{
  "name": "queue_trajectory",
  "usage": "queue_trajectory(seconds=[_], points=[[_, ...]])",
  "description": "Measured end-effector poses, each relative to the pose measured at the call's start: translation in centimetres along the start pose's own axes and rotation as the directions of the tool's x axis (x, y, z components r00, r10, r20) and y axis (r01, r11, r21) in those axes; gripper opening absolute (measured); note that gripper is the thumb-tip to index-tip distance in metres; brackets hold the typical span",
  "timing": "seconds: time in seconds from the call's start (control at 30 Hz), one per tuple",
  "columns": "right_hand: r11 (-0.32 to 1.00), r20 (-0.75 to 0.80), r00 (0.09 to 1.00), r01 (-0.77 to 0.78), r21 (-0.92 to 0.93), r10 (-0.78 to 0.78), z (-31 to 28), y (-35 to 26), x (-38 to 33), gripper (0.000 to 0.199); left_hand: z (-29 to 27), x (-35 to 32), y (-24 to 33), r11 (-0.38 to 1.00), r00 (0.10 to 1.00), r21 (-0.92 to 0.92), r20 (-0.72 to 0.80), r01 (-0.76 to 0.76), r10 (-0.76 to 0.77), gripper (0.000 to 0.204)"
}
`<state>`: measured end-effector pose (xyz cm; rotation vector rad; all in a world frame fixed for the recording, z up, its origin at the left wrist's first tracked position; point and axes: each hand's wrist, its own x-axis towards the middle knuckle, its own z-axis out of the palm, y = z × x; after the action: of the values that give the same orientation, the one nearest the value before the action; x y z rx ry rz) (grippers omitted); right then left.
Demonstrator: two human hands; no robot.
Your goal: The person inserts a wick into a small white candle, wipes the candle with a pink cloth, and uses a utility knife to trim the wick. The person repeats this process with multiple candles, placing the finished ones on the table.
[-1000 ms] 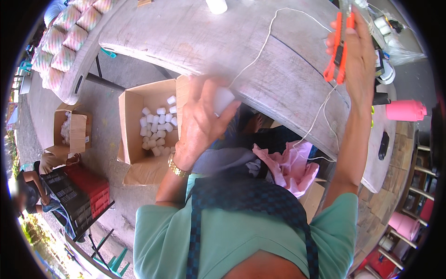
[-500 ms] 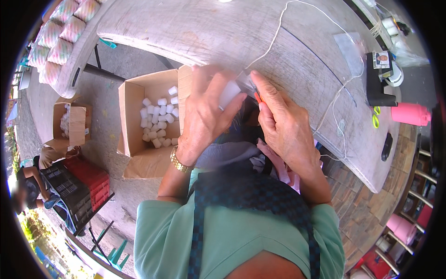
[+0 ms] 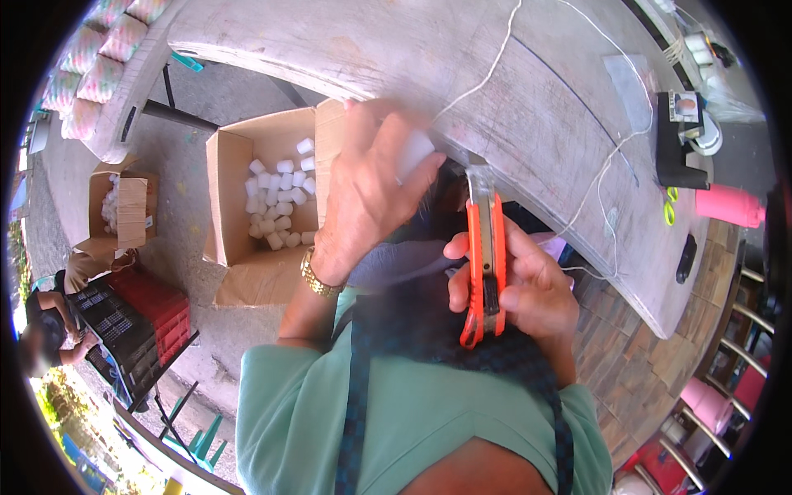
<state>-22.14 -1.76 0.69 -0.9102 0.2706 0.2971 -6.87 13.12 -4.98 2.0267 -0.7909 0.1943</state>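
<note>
My left hand (image 3: 371, 186), with a gold watch at its wrist, is closed around a white roll-shaped piece (image 3: 415, 154) at the table's near edge. Its fingertips are blurred. In my right hand (image 3: 540, 289) is an orange utility knife (image 3: 475, 272), held upright with its metal tip pointing at the table edge. The knife is apart from the white piece. Left of my left hand, an open cardboard box (image 3: 216, 194) holds several small white rolls (image 3: 285, 181).
A grey wooden table (image 3: 569, 99) spans the far side, with a white cord (image 3: 596, 177) across it. Green scissors (image 3: 669, 206), a pink bottle (image 3: 730, 205) and a black holder (image 3: 678, 148) stand at right. Someone sits by dark and red crates (image 3: 157, 309) at left.
My right hand has drawn back toward me and turned, bringing the whole utility knife into view. My left hand stays near the table edge with the white piece.
</note>
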Motion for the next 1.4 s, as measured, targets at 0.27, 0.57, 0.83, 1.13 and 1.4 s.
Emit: queue_trajectory(seconds=[0.27,0.57,0.83,1.13,1.4], points=[[0.988,0.014,0.997,0.075,-0.133,-0.073,0.0,0.6,-0.7,0.080,0.0,0.0,0.5,0.999,0.999,-0.019,-0.006,0.037,-0.037,0.042],[0.953,-0.111,0.969,0.188,-0.239,-0.219,-1.1,1.7,-0.3,0.057,-0.3,-0.2,0.8,0.999,1.000,0.038,-0.004,0.030,-0.030,0.044],[0.423,-0.111,0.821,0.168,-0.891,-0.560,-1.5,2.5,1.1,0.062,-0.2,-0.2,0.6,1.000,1.000,0.022,-0.021,0.016,-0.016,0.043],[-0.110,0.169,0.754,0.128,-0.986,-0.635,-1.5,2.0,2.5,0.072,0.2,0.1,0.2,0.996,0.999,0.086,-0.009,-0.031,0.032,0.038],[-0.110,0.143,0.771,0.095,-0.989,-0.621,-1.4,1.8,2.5,0.071,0.2,0.0,0.2,0.997,1.000,0.074,0.000,-0.028,0.028,0.034]])
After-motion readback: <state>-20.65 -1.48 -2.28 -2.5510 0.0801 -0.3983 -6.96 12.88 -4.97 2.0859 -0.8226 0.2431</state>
